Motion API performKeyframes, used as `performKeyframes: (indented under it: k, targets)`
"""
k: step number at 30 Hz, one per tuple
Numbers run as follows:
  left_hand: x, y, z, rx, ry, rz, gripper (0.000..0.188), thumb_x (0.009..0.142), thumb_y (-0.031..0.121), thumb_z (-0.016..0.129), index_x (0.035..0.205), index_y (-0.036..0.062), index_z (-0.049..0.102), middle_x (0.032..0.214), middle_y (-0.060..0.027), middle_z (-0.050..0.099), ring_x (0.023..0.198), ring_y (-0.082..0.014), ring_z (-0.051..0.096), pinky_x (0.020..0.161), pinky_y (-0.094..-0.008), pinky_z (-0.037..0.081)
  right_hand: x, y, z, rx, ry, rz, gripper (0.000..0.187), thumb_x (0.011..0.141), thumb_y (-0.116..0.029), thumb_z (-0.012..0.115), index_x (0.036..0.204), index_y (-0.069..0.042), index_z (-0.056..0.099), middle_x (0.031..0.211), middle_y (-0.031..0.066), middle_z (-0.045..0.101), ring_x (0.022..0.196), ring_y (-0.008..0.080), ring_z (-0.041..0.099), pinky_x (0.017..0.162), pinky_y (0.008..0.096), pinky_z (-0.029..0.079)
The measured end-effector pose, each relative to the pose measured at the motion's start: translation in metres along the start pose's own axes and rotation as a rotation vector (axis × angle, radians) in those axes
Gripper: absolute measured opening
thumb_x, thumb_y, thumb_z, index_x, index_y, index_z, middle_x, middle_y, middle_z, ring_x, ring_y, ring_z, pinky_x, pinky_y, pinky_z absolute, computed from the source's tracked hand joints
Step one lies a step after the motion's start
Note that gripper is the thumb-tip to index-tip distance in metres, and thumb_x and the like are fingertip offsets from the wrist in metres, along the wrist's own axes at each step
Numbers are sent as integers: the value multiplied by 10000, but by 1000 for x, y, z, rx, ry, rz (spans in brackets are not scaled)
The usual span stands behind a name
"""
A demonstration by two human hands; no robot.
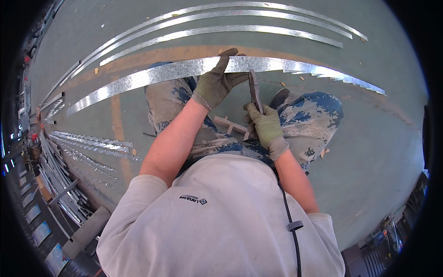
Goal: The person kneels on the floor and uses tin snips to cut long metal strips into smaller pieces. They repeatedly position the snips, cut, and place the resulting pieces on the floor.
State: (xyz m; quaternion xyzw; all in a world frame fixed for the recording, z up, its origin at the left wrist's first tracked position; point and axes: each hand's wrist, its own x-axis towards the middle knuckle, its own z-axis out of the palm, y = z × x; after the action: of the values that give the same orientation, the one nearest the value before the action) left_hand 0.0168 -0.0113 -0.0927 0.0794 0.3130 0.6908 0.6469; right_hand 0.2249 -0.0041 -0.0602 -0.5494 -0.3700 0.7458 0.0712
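Observation:
A long galvanized metal strip (177, 68) stretches across in front of me, over my bent legs. Along its right part the near edge is cut into a row of small stepped tabs. My left hand (216, 85), in an olive work glove, is closed on the strip near its middle, with fingers over the far edge. My right hand (265, 122), gloved alike, grips the lower end of a flat dark metal bar tool (254, 87). The tool stands nearly upright in the view, its upper end against the strip's near edge just right of my left hand.
Beyond lie several long metal strips (221, 30) on the green floor (364, 152). A light brown frame-like piece (230, 124) sits between my legs. Strips with notched edges (92, 141) and a pile of metal profiles (64, 180) lie at the left. A black cord (290, 212) hangs down my shirt.

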Motion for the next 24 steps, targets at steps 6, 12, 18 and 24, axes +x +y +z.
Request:
performKeyframes:
  k: [6,12,18,24]
  targets:
    - [0,2,5,18,23,18,456,1096,347,518,1460,76,492,1427,-158,594,1309,-374,607,1136,-531,507,0,0,-22,402,-361,94,299,1053,-317,636,1123,-31,690,796,29,672,558,120,572,445,300,405]
    - [-4,4,14,17,22,16,441,1108,332,490,1467,75,491,1442,-162,585,1311,-380,604,1127,-524,517,3,6,-20,723,-676,115,391,1085,-356,568,1250,-10,643,836,30,691,594,132,596,482,304,428]
    - [-3,3,8,-15,15,0,414,1103,312,508,1447,82,515,1415,-150,594,1270,-370,632,1113,-513,543,-4,-7,-19,395,-388,131,476,1092,-446,525,1259,-20,659,881,62,734,635,147,667,520,310,510]
    - [-2,1,4,-46,25,-18,393,1079,296,565,1416,92,548,1395,-125,605,1226,-360,661,1089,-497,571,-10,-14,-12,243,-254,111,526,1060,-519,556,1216,-34,689,828,53,729,617,139,681,510,299,520]
